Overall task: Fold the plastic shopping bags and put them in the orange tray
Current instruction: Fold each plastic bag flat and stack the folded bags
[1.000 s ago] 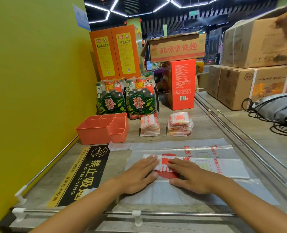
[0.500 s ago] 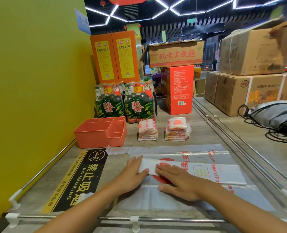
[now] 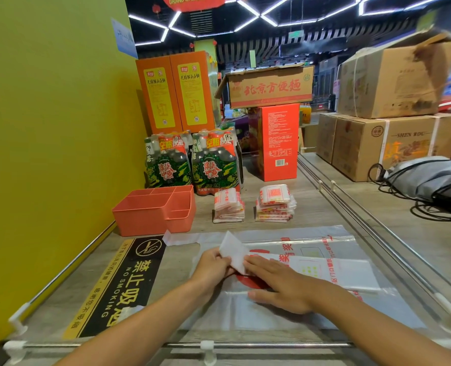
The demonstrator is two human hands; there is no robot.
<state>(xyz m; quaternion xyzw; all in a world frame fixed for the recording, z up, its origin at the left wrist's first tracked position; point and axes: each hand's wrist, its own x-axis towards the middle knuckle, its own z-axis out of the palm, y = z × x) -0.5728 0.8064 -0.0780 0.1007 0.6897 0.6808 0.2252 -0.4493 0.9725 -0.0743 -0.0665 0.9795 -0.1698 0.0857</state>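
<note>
A clear plastic shopping bag with red print lies folded into a long narrow strip (image 3: 332, 270) on top of other flat bags (image 3: 285, 310) on the shelf. My left hand (image 3: 213, 265) pinches the strip's left end and lifts that white corner (image 3: 233, 250) up off the surface. My right hand (image 3: 279, 283) lies flat, palm down, pressing the strip just right of the lifted end. The orange tray (image 3: 139, 215), with several compartments, stands at the back left against the yellow wall. Two stacks of folded bags (image 3: 228, 207) (image 3: 274, 204) sit to the right of the tray.
A yellow wall (image 3: 55, 143) closes the left side. Bottle packs (image 3: 190, 165), orange and red cartons (image 3: 277, 141) stand behind the tray. Metal rails (image 3: 351, 207) edge the shelf right and front. Cardboard boxes (image 3: 382, 143) and a grey bag with cables (image 3: 430, 180) lie beyond the rail.
My left hand went from lying flat on the strip to pinching its left end and raising it. My right hand stayed pressed on the strip. The view tilted up slightly.
</note>
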